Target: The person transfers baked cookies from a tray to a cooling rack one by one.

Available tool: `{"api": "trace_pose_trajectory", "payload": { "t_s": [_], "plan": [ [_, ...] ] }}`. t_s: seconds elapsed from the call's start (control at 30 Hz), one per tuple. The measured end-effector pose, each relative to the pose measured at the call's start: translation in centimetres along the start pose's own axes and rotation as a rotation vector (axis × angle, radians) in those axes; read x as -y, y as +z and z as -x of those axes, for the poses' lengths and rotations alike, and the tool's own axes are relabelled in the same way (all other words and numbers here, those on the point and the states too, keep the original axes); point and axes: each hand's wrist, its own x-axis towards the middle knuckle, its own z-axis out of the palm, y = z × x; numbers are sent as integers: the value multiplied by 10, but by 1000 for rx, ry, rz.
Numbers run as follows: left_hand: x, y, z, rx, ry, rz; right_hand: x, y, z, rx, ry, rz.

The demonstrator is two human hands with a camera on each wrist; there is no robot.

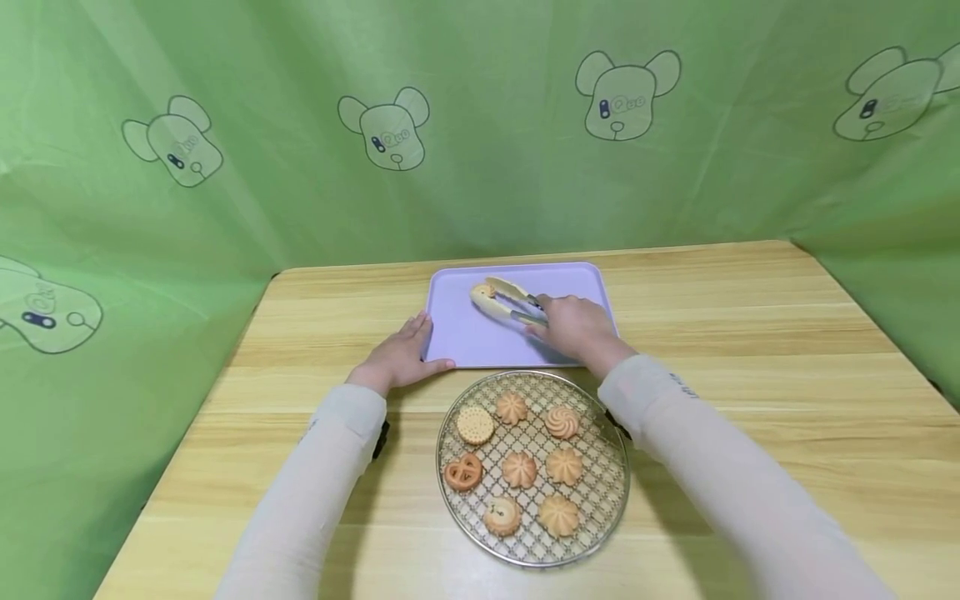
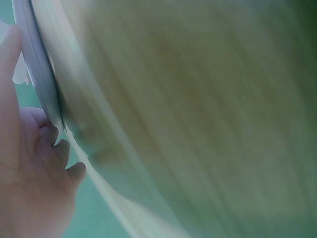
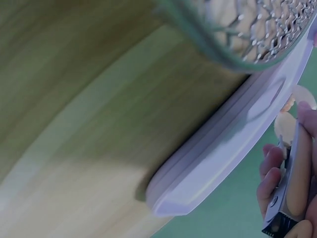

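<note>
My right hand [image 1: 576, 325] grips tongs [image 1: 531, 318] with metal arms and pale tips. Between the tips is a cookie [image 1: 486, 290], partly hidden, over the lilac tray [image 1: 457, 333]. In the right wrist view, fingers and thumb wrap round the tongs' handle [image 3: 283, 201]. At the tray's front left corner rests my left hand [image 1: 401, 352], its thumb along the front rim and its fingers by the left rim. The left wrist view shows these fingers [image 2: 62, 148] against the tray's edge [image 2: 39, 64].
In front of the tray sits a round wire rack [image 1: 592, 521] with several cookies, among them a pretzel-shaped one [image 1: 463, 472] and a round pale one [image 1: 476, 425]. Both stand on a wooden table [image 1: 750, 350]. Green curtain [image 1: 495, 200] surrounds its back and sides.
</note>
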Motion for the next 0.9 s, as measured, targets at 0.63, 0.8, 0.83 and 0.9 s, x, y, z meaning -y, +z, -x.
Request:
{"api": "trace_pose_trajectory", "payload": {
  "t_s": [0.63,0.8,0.83,0.9],
  "plan": [
    [2,3,-3,0,-4,-6,-45,-3,26,-69,-142,-34],
    [2,4,-2,1,4,-8,-55,-5,36,-85,-203,-41],
    [2,4,-2,1,4,-8,-58,-5,38,-89,-215,-42],
    [2,3,-2,2,3,-7,-62,-5,43,-96,-236,-45]
  ]
}}
